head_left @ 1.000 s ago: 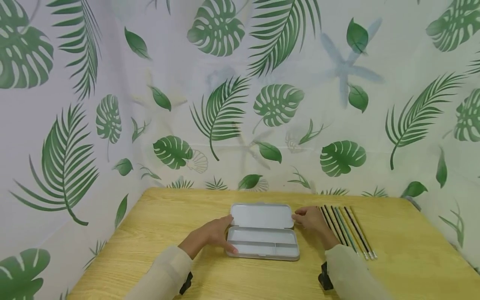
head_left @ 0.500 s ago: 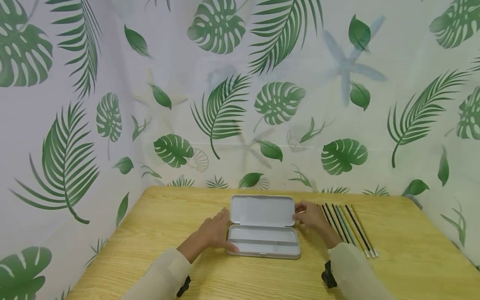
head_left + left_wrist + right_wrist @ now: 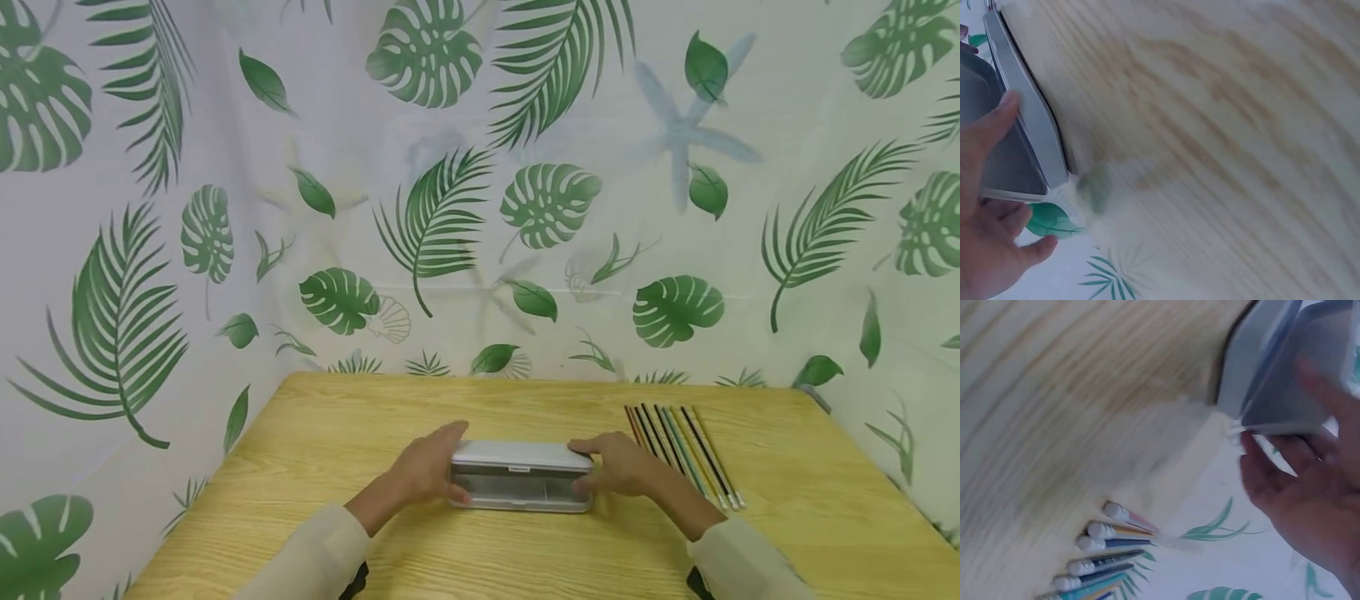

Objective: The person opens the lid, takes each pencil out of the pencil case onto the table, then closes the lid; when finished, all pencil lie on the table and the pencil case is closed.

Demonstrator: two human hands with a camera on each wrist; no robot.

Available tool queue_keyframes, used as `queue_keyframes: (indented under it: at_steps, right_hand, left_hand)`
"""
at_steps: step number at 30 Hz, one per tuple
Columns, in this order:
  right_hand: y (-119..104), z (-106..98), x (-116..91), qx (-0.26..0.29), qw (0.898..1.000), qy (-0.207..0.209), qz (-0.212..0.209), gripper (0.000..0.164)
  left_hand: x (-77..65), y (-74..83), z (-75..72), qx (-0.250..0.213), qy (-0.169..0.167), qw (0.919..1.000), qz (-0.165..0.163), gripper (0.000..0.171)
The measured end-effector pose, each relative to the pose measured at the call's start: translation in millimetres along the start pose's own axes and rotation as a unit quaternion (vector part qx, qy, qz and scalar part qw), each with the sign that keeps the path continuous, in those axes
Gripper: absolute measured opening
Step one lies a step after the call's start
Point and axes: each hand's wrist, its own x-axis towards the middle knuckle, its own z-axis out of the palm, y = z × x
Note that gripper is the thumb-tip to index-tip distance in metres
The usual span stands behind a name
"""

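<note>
A pale grey pencil case lies on the table in the head view, its hinged lid tilted forward and partly lowered over the divided base. My left hand holds the case's left end, the thumb at the front corner and the fingers farther back. At the other end, my right hand grips the lid, fingers on top and thumb low in front. The left wrist view shows the left thumb on the case's rim. In the right wrist view, the right fingers are beside the case's end, slightly blurred.
To the right of the case, several pencils lie side by side on the wooden table, black, green, red and yellowish. White tips show at their near ends. A leaf-printed cloth hangs behind the table.
The lid has swung up from lying open at the back and forward over the base. My right hand has come forward with it. My left hand has stayed at the left end.
</note>
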Motion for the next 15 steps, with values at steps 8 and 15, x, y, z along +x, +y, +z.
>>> queue_keyframes:
  at_steps: [8,15]
  right_hand:
    - [-8.6,6.8,-5.8,-0.076,0.996,-0.033,-0.031,0.075]
    - [-14.7,19.1,-10.3,-0.121,0.993,-0.015,-0.003,0.072]
  left_hand:
    - [-4.5,7.6,-1.9,-0.014,-0.113,0.9929,0.036,0.081]
    - [-6.1,14.3,6.0,0.046,-0.081,0.9951,0.032,0.072]
